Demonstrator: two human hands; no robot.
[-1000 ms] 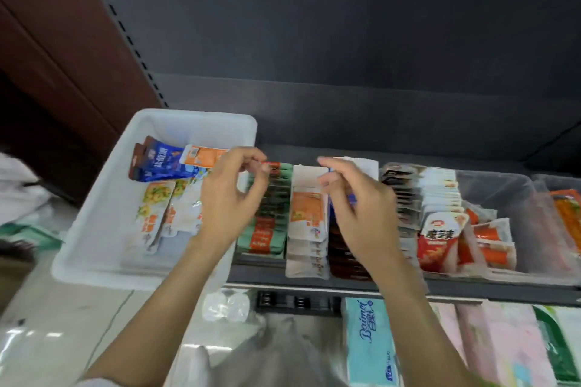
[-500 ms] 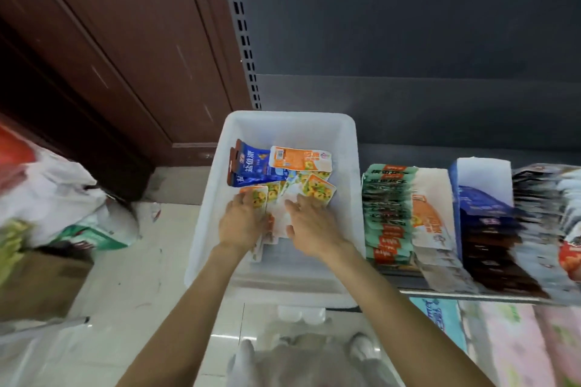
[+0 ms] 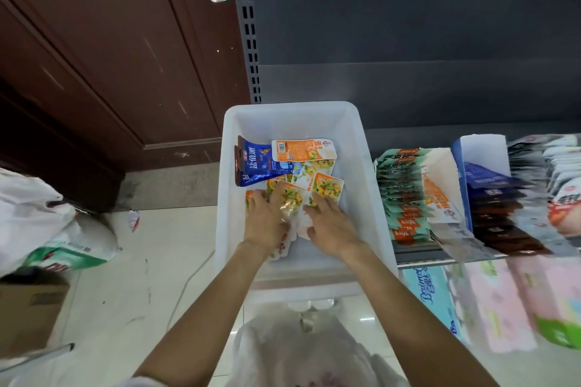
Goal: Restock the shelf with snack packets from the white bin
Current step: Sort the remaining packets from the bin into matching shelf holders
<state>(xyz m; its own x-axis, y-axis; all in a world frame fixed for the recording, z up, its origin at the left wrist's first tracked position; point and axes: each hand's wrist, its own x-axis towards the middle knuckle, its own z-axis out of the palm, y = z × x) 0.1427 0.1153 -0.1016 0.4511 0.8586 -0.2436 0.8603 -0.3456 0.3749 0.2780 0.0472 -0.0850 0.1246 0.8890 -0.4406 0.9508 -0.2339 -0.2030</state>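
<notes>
While both arms reached forward and down from the bottom of the view, the dark shelving unit (image 3: pixel 408 25) filled the upper right, its slotted grey upright (image 3: pixel 248 25) running down to the back corner of the white bin (image 3: pixel 371 198). To the left stood a brown wooden door (image 3: pixel 110 56) above a pale tiled floor (image 3: pixel 151 261). The bin sat at the left end of the shelf (image 3: pixel 440 256), just beside rows of stocked packets: a green-and-orange row (image 3: pixel 399 198) nearest the bin, then a white-and-orange row (image 3: pixel 440 192), then dark blue and brown packets (image 3: pixel 496 214) in an open blue-edged carton. Below the shelf lay tissue packs (image 3: pixel 434 295). White plastic bags (image 3: pixel 41 223) and a cardboard box (image 3: pixel 28 311) were on the floor at far left, and another white bag (image 3: pixel 298 352) lay between the forearms.

Inside the bin, a blue packet (image 3: pixel 254 163) lay at the back left, touching an orange-and-white packet (image 3: pixel 301 149) turned sideways. In front of them was a loose heap of small snack packets (image 3: pixel 325 187) printed with yellow and green pictures. The left hand (image 3: pixel 264 223) lay on the left of the heap with its fingers bent over several packets; whether it truly gripped them could not be told. The right hand (image 3: pixel 330 226) rested on the right side, fingers spread and fairly straight, fingertips touching a packet.
</notes>
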